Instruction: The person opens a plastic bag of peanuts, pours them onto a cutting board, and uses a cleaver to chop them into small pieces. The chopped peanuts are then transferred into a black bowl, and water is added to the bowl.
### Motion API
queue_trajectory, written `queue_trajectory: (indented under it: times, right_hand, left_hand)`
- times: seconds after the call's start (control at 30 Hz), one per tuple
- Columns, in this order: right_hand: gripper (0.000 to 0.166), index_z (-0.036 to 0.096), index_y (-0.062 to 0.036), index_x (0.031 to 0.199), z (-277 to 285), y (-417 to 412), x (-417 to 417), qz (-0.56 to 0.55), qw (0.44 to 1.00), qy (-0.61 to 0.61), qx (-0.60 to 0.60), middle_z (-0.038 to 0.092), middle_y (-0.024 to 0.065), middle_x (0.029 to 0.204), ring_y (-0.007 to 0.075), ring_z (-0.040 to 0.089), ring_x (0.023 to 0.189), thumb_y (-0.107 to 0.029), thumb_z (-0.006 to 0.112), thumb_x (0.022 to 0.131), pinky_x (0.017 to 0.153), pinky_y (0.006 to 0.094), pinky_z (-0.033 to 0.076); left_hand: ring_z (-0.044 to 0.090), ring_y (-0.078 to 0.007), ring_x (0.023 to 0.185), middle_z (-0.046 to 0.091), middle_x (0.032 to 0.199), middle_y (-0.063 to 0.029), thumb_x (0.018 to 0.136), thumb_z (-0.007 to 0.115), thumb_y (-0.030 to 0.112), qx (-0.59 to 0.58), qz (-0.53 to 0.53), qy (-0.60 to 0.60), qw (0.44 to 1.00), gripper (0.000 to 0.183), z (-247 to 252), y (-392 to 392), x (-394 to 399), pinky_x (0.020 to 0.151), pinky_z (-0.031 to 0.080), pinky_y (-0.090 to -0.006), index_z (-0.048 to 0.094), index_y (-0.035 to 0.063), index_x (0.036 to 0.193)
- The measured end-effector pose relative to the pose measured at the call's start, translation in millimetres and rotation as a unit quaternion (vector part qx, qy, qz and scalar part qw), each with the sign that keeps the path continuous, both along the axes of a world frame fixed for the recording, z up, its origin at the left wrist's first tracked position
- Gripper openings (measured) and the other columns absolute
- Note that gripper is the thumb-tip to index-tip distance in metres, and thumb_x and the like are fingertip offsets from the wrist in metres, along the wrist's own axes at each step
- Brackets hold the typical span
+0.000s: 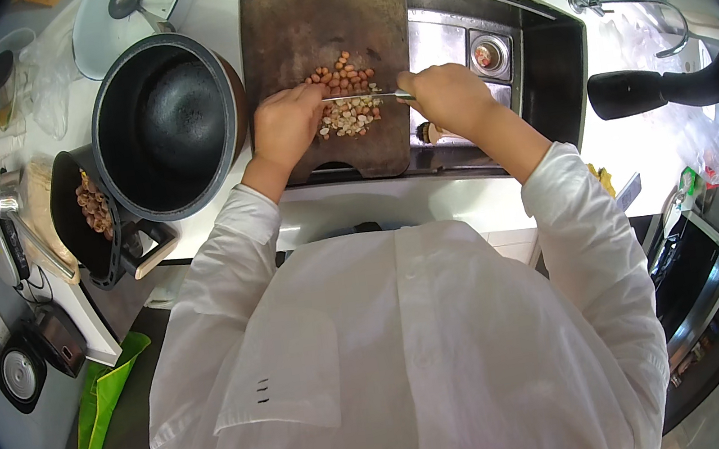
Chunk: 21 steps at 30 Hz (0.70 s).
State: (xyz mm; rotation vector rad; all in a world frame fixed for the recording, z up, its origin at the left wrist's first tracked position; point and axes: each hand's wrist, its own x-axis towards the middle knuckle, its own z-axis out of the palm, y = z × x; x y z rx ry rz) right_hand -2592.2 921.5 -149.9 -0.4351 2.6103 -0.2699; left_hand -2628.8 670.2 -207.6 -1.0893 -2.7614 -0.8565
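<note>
A dark wooden cutting board (322, 21) lies across the left part of the sink. Red-skinned peanuts (341, 77) are on it, with chopped peanuts (349, 119) on the side nearer me. Between them runs a knife (363, 95), seen nearly edge-on. My right hand (451, 95) is closed around its handle at the board's right edge. My left hand (290, 124) rests at the blade's far left end, its fingertips against it; whether they grip the blade or only press on it is hard to tell.
Left of the board stands a large black pot (164, 124), beside a black air-fryer basket (76, 217) holding nuts or similar pieces. A white basin (96, 34) with a ladle sits behind. To the right are the sink (553, 63), a brush (432, 133) and a black curved handle (628, 92).
</note>
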Motion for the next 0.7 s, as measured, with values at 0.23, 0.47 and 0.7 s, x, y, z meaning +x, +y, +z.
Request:
queue_trajectory:
  times: [0.23,0.47,0.7]
  right_hand:
    - [0.014,0.061,-0.0086,0.095,-7.8,5.0,-14.9,0.023,0.999,-0.01,0.035,0.067,0.0141,0.076,0.0327,0.067,0.076,-0.017,0.061,0.083,0.066,0.0443,0.053]
    - [0.022,0.054,-0.0084,0.089,-63.9,28.3,10.8,-0.007,0.993,0.083,-0.088,0.063,0.0135,0.069,0.0345,0.063,0.066,-0.028,0.065,0.085,0.06,0.0444,0.049]
    - [0.017,0.055,-0.0096,0.088,-60.8,19.2,18.4,-0.042,0.992,0.089,-0.08,0.065,0.012,0.072,0.0338,0.064,0.068,-0.023,0.064,0.084,0.062,0.0439,0.051]
  left_hand:
    - [0.065,-0.027,0.077,0.067,0.084,-0.0066,0.074,0.066,0.005,-0.026,0.039,0.012,0.999,0.012,-6.2,5.3,2.8,0.067,0.052,-0.0363,0.063,0.0099,0.085]
    - [0.065,-0.0234,0.073,0.065,0.08,-0.0048,0.075,0.062,0.008,-0.091,0.004,0.065,0.994,0.008,21.1,23.5,-1.6,0.066,0.052,-0.0347,0.061,0.0094,0.083]
    - [0.065,-0.022,0.072,0.065,0.081,-0.0038,0.073,0.062,0.008,-0.072,-0.021,0.084,0.994,0.012,13.8,20.4,-15.0,0.066,0.052,-0.034,0.063,0.0092,0.085]
